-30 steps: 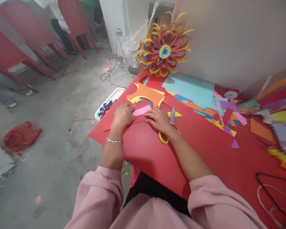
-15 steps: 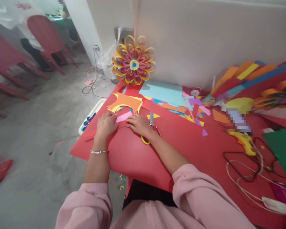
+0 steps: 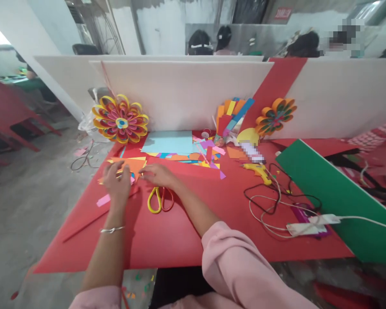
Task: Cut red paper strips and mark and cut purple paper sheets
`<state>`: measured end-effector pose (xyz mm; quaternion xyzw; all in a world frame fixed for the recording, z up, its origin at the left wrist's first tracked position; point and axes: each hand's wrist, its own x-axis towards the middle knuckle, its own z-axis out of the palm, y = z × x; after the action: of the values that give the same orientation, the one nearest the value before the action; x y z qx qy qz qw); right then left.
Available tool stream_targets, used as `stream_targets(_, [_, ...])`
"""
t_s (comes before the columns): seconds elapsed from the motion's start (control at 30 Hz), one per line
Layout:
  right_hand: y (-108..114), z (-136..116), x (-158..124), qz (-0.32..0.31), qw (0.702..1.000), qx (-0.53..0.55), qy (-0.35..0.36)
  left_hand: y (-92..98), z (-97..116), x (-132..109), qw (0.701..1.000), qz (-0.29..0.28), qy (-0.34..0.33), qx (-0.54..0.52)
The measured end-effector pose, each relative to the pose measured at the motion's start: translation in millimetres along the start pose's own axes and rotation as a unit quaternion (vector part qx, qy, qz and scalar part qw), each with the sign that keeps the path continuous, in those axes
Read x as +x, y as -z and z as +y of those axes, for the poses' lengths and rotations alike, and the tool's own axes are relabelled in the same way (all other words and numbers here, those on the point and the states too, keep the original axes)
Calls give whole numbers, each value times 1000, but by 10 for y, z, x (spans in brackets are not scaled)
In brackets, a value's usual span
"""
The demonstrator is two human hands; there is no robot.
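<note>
My left hand (image 3: 117, 184), a bracelet at its wrist, hovers over the left part of the red table with its fingers curved and apart. Just beyond it lies cut orange paper (image 3: 137, 163) with yellow edges. My right hand (image 3: 159, 175) reaches left, palm down, fingers stretched and apart beside that paper. Between the hands a small blue and pink piece (image 3: 133, 177) shows; whether fingers touch it I cannot tell. A pink paper strip (image 3: 103, 200) rests left of my left wrist. Scissors with yellow and red handles (image 3: 161, 200) lie below my right hand, their blades hidden.
A paper-loop flower (image 3: 120, 120) leans at the back left. Behind my hands are a light blue sheet (image 3: 167, 142) and colourful scraps (image 3: 209, 154). To the right lie a yellow glue gun (image 3: 257, 171), tangled cables, a power strip (image 3: 312, 225) and a green board (image 3: 337, 206).
My view has swung up and right. Both hands have lifted off the pink strip, which now lies left of my left wrist. My left hand has moved over the orange paper.
</note>
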<state>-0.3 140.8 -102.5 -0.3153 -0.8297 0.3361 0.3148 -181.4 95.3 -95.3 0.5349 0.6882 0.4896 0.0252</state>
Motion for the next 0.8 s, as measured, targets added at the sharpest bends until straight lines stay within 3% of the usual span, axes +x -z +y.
stream_targets(0.1, [598,118,-254,72,994,38,-73,-681,739,-183,986,15,69,-148])
stream_targets(0.2, [1191,363,-569,230,964,-12,-134,-1416,1248,-438,971,-32,98,-217])
stream_targets(0.3, [1728,661,-832,406,892,-68,-188,-2053,1507,-671,941,-69,142,-301])
stream_targets(0.4, [2157,923,-927,512,819,-125,-227,-2533,1620,-762,900,-111,178,-383])
stream_targets(0.47, [2361,1063,-879,534,792,-163,-246,-2766,1651,-726,889,-124,184,-400])
stream_targets(0.57, [2538,1243,-714,521,785,-208,-263,-2993,1649,-605,887,-130,167,-411])
stream_targets(0.8, [2598,1475,-548,518,769,-215,-307,-3071,1600,-533,869,-156,183,-433])
